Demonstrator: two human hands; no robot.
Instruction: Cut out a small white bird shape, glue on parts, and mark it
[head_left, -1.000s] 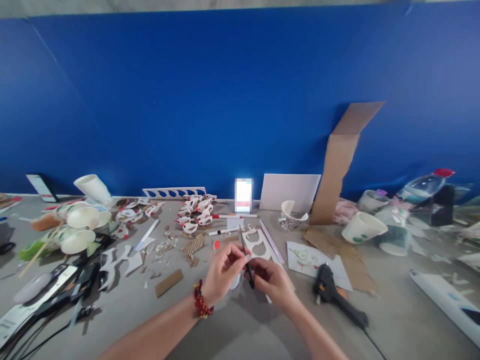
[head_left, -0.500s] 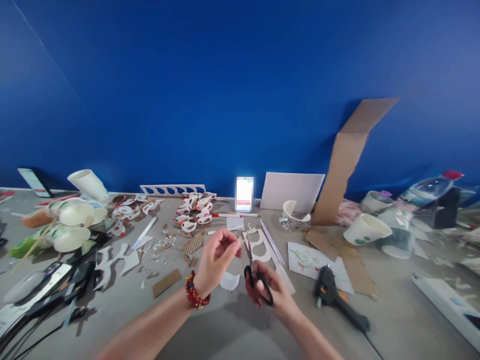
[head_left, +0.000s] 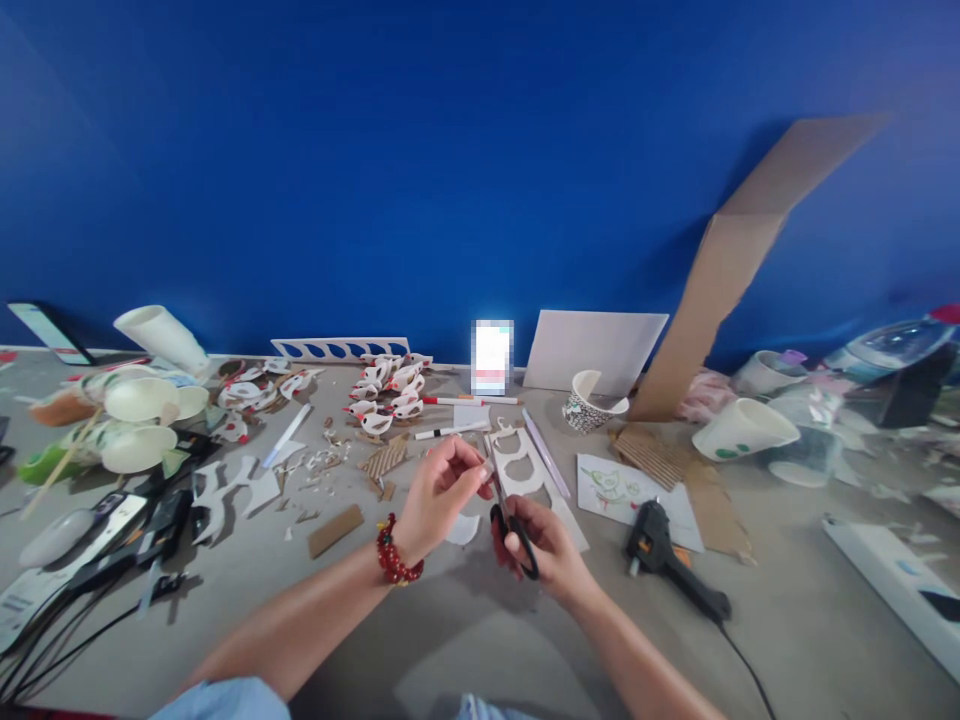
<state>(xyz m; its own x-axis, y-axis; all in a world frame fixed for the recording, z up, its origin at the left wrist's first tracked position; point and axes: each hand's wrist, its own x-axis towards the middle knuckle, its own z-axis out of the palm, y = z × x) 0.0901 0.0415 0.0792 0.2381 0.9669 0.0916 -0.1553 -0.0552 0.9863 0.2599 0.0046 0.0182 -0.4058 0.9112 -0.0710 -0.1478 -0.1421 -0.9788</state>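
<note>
My right hand grips a pair of scissors with black handles, the blades pointing up and away from me. My left hand, with a red bead bracelet at its wrist, is pinched around a tiny pale piece beside the blades; its kind is too small to make out. Beneath the hands lies a rounded white paper scrap, partly covered by the left hand. A white sheet with cut-out holes lies just beyond the scissors. Several small white paper birds with red beaks are grouped farther back.
A black glue gun rests at the right, near a drawing and a standing cardboard strip. Paper cups and a bottle stand farther right. At the left are cables, a power strip and painted cups. A lit phone leans on the wall.
My left hand has come closer to the scissors, its fingertips now at the blades. The view has tipped downward, so the table appears higher and my sleeve shows.
</note>
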